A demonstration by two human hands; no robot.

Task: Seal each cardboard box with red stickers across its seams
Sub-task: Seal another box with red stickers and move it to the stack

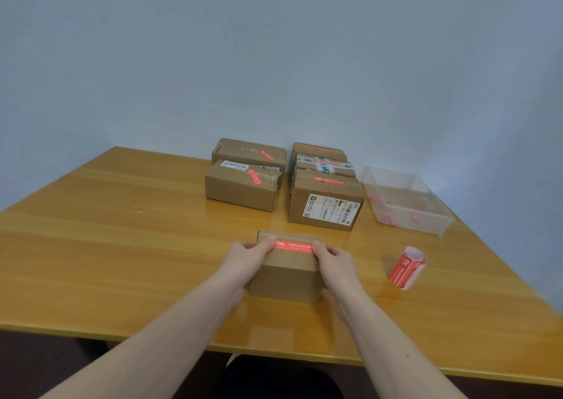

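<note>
1. We've got a small cardboard box (286, 273) sitting on the wooden bench (122, 246), close to the near edge and right in front of us.
2. A red sticker (294, 244) lies across the top of that box, running left to right near its far edge.
3. Our left hand (248, 254) has its grip closed around the box's left side, with the thumb pressing down on the sticker's left end.
4. Our right hand (333, 260) does the same on the right side, grip wrapped on the box and thumb on the sticker's right end.
5. The sticker roll (406, 267) lies on its side on the bench, off to the right of the box and well apart from our hands.
6. Further back sit two groups of sealed boxes: a left pair (243, 179) and a right stack (324, 191), each showing red strips on top.
7. A clear plastic tray (438, 215) sits at the right of those, with a few small red bits inside; we can't tell what they are.
</note>
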